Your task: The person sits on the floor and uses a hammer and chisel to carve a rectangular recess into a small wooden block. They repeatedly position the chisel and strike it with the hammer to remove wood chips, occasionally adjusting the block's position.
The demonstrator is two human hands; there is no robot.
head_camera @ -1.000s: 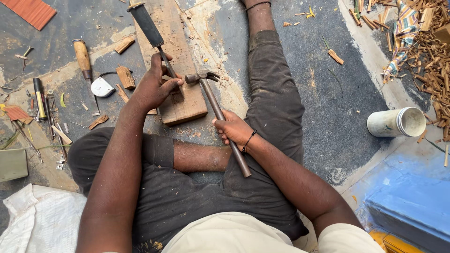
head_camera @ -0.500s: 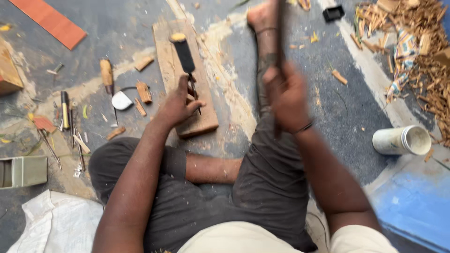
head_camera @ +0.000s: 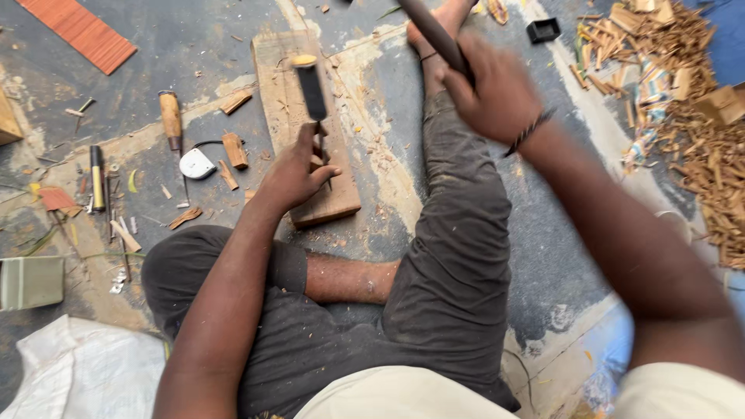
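The left hand reaches far and left of the bent knee, arm nearly straight, fingers curled shut in a tight grip. The right hand is raised far right, blurred, fist closed, elbow bent, wristband on the wrist

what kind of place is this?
Likely an informal woodworking spot on a concrete floor. Left hand steadies a chisel on a board; right hand lifts a hammer handle. Wood scraps are heaped nearby.
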